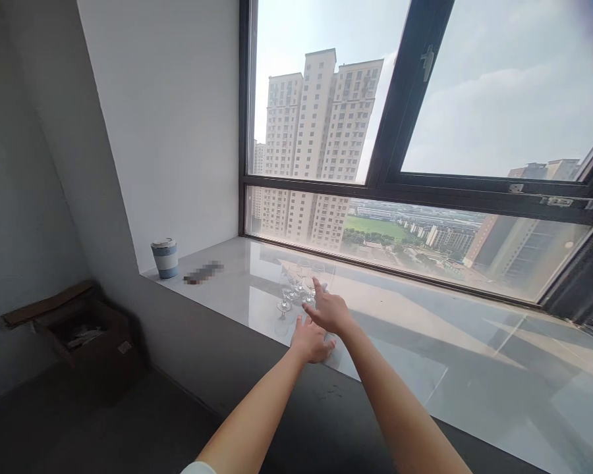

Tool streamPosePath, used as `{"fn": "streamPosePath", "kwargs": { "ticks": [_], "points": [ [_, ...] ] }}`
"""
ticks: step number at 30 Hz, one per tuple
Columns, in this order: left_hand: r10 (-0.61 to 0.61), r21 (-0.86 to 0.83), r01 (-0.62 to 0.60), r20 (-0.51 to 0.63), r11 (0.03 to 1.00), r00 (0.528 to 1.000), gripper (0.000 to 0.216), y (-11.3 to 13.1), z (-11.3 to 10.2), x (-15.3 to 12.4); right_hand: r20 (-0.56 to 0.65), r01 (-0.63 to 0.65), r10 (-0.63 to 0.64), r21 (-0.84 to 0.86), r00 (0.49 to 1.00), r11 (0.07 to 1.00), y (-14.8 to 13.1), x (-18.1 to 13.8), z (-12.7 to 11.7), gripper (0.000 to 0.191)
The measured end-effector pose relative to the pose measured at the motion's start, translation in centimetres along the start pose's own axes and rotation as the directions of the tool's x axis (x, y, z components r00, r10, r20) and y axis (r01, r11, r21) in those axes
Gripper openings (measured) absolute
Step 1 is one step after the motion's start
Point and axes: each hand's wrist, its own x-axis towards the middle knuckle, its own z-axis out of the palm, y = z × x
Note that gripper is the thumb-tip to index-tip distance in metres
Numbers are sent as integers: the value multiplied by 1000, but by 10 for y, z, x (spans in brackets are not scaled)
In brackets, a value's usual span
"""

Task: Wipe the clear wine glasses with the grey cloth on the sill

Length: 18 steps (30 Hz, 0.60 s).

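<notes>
Several small clear stemmed glasses (285, 301) stand grouped on the pale, glossy windowsill (217, 299). My right hand (330, 311) reaches across at their near right side, its index finger stretched out and its thumb apart. Part of the group is hidden behind it. Closer to the sill's front edge is my left hand (311, 341), palm down, with fingers and thumb spread. A faint glassy shape shows beside its thumb, too unclear to name. Whether either hand touches a glass cannot be made out.
A blue and white lidded cup (165, 258) stands at the sill's left end, beside a blurred-out object (203, 272). An open cardboard box (93, 342) is on the floor at lower left. The dark-framed window (380, 187) bounds the sill's back.
</notes>
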Motion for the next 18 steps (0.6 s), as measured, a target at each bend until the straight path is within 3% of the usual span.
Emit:
{"fn": "streamPosePath", "kwargs": {
  "ticks": [7,15,18],
  "points": [
    [-18,7,18,-10,1000,1000,75,3,-4,-2,-185,52,-6,246,983,968,9,0,14,65],
    [-41,1,41,-118,999,992,61,7,-5,-5,-318,39,143,502,937,864,3,-2,24,60],
    [-53,3,54,-166,999,985,57,7,-6,-7,-376,34,243,598,894,801,-3,-3,19,59]
  ]
}}
